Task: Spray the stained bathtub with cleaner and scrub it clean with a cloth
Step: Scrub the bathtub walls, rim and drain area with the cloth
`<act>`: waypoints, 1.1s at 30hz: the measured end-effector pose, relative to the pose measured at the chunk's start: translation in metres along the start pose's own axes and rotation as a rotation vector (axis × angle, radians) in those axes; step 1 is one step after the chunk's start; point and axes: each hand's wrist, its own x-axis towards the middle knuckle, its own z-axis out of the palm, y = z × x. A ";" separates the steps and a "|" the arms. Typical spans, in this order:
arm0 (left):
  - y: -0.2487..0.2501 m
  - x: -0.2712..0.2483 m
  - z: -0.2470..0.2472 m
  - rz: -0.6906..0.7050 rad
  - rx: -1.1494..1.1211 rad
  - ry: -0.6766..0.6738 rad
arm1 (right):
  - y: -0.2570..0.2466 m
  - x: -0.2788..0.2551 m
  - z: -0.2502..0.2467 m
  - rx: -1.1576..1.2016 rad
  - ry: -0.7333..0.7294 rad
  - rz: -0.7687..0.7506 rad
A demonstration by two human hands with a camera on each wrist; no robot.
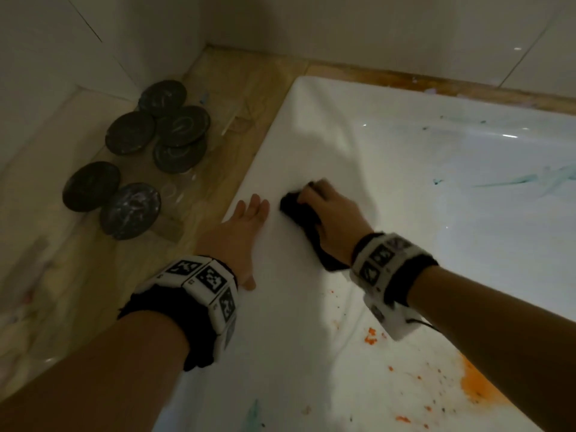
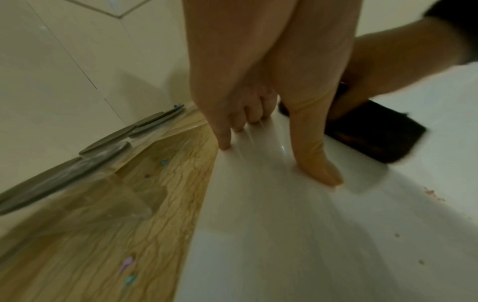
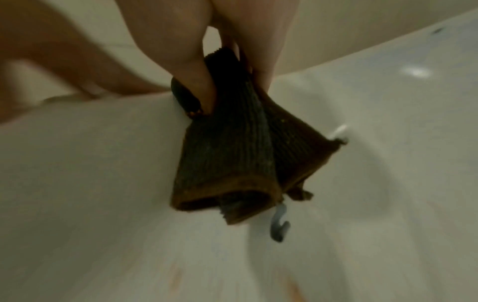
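Room: dim tiled bathroom corner, wooden ledge [image 1: 218, 169] running along the white bathtub [image 1: 405, 157]; dark round discs [image 1: 131, 132] piled on the ledge at 10 o'clock.
Left hand: left hand [image 1: 241, 232] laid flat on the tub rim, fingers straight and close together with the thumb set apart, holding nothing; fingertips [image 2: 224, 145] pressing the white rim at the ledge's edge.
Right hand: right hand [image 1: 324, 213] just beside the left, at its 3 o'clock, fingers curled round a dark ribbed cloth [image 3: 232, 155] and pinching it against the tub's upper wall.
Cloth: bunched and folded, lower folds dragging on the white surface; small blue-grey smear [image 3: 279, 226] right below it.
Done: patch round both hands looks white and free of marks, so scrubbing judged under way near the corner.
Left: orange splatter [image 1: 477, 381] at 5 o'clock, teal streaks [image 1: 511, 179] at 3 o'clock on the tub floor, untouched.
Spray: no cleaner bottle in view; wetting of the remaining stains not discernible.
Progress: likely early to middle, most stained area still ahead.
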 end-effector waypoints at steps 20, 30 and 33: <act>0.009 0.002 0.000 -0.065 0.020 0.008 | 0.036 -0.031 0.036 0.019 -0.024 0.048; 0.010 0.001 -0.001 -0.083 -0.004 0.015 | 0.044 -0.035 0.004 0.245 -0.003 -0.011; 0.010 0.002 0.000 -0.087 0.014 -0.004 | 0.070 0.002 -0.015 0.207 0.217 0.304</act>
